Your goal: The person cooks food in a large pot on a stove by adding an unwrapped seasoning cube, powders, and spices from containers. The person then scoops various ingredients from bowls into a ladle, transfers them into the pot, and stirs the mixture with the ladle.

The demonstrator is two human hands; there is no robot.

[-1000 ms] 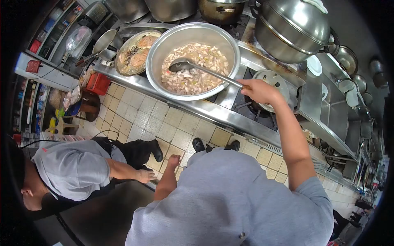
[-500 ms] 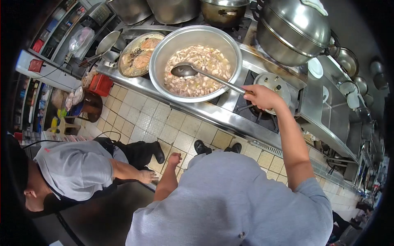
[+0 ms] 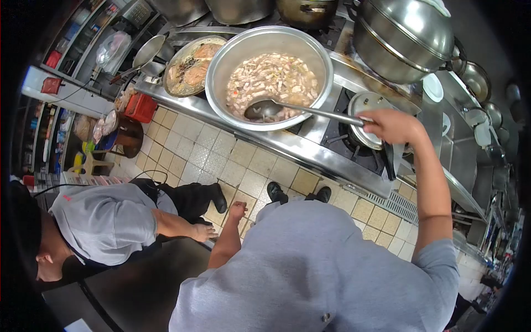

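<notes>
My right hand (image 3: pixel 390 126) is closed around the handle of a long metal ladle (image 3: pixel 326 113). The ladle's bowl rests in the chopped, pale food (image 3: pixel 271 80), at the near side of a large, wide metal pot (image 3: pixel 214 83) on the stove. My left hand (image 3: pixel 238 209) hangs low over the tiled floor, its fingers curled closed, with nothing visible in them. A pan of orange-brown pieces in sauce (image 3: pixel 193 69) stands just left of the big pot.
A person in a grey shirt (image 3: pixel 105 218) is at the left, one hand close to my left forearm. A large lidded steamer (image 3: pixel 404 41) stands back right; a pressure cooker (image 3: pixel 368 105) sits below it. A red crate (image 3: pixel 141 107) is by the left end of the stove.
My right hand has moved right and the ladle's bowl has shifted toward the near side of the pot, passing through the food. The left hand stays low and curled.
</notes>
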